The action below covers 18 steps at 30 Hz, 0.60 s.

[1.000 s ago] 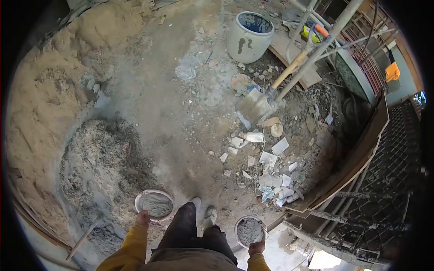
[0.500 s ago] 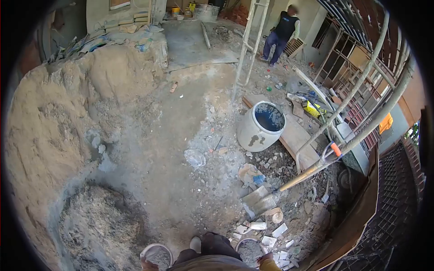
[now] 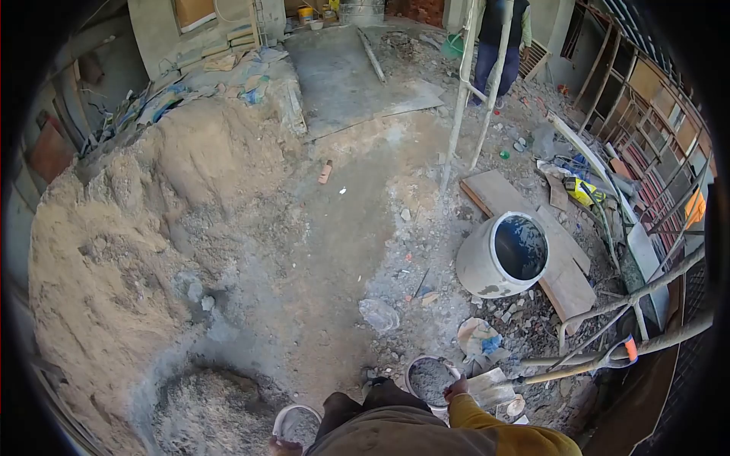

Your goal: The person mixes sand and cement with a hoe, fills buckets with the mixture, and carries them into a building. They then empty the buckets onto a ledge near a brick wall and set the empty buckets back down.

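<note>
My left hand is closed at the outer side of a round bucket beside my left leg, low in the view. Grey mortar-like material fills this bucket. On the other side, my right hand is closed at the right edge of a second bucket, also full of grey material. Fingers of both hands show only in part, and whether they grip rim or handle is hard to see. A shovel with an orange grip lies just right of my right hand, its blade close by.
A large sand pile rises on the left, with a grey mixed heap below it. Ahead right stand an open drum and boards. Scaffold poles and a person are farther back. Rubble covers the ground.
The view has shifted, so the drum and pile sit farther right. The right bucket and my right hand have moved forward and up in view. The person behind the poles appears higher and farther right.
</note>
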Tool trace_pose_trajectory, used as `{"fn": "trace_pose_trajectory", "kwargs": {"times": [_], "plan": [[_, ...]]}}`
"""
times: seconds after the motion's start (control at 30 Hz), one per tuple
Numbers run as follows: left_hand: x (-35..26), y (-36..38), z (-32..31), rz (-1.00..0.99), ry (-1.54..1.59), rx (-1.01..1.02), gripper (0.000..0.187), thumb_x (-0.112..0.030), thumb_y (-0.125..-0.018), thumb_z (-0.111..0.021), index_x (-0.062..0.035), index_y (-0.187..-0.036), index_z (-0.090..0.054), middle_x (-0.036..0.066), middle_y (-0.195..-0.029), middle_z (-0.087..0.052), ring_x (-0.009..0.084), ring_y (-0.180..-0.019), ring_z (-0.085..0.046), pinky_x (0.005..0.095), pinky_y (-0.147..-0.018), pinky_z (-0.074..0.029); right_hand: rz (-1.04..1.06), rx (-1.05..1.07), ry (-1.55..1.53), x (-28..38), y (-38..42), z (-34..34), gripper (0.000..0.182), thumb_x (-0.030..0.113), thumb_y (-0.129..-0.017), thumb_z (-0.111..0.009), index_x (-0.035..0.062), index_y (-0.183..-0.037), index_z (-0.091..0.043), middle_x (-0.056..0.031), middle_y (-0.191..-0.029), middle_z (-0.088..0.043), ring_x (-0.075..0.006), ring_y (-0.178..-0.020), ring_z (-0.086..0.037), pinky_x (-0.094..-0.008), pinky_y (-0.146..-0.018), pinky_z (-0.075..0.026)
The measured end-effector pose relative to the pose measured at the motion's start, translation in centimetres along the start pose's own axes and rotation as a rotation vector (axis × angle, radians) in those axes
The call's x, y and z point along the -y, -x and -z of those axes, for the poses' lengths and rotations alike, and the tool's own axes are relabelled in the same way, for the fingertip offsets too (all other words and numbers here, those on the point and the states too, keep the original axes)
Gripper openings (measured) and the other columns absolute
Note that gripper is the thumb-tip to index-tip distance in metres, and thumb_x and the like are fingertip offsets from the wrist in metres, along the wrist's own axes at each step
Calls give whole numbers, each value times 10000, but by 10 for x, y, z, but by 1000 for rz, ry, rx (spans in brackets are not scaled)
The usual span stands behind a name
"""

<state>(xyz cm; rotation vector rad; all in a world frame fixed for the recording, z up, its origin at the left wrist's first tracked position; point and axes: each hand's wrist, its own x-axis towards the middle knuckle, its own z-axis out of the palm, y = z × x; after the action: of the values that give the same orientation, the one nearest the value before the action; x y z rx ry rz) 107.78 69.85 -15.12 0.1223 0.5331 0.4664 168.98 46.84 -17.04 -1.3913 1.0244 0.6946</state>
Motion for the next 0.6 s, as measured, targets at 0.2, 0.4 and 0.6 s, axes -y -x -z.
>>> {"fn": "trace_pose_trajectory", "kwargs": {"times": [0.2, 0.4, 0.6], "plan": [[-47, -136, -124, -238, 202, -1212, 410, -523, -716, -542, -198, -927, -408, -10, -477, -243, 188, -443, -270, 391, -518, -309, 139, 147, 21, 72, 42, -132, 337, 458, -915, -397, 154, -826, -510, -45, -508, -328, -221, -365, -336, -362, -330, -307], [-144, -259, -148, -151, 113, -1137, 433, -542, -699, -564, -197, -782, -316, -22, -512, -189, 173, -408, -253, 329, -435, -263, 127, 1, -4, 98, 21, -258, 340, 455, -887, -493, 141, -1005, -548, -43, -566, -359, -184, -375, -354, -313, -330, -275], [-227, -367, -216, -94, 77, -1150, 421, -498, -707, -573, -186, -674, -292, -24, -502, -194, 179, -393, -260, 332, -415, -263, 22, -166, -20, 145, 37, -345, 391, 551, -863, -469, 182, -994, -461, -53, -574, -329, -194, -382, -300, -346, -352, -257]]}}
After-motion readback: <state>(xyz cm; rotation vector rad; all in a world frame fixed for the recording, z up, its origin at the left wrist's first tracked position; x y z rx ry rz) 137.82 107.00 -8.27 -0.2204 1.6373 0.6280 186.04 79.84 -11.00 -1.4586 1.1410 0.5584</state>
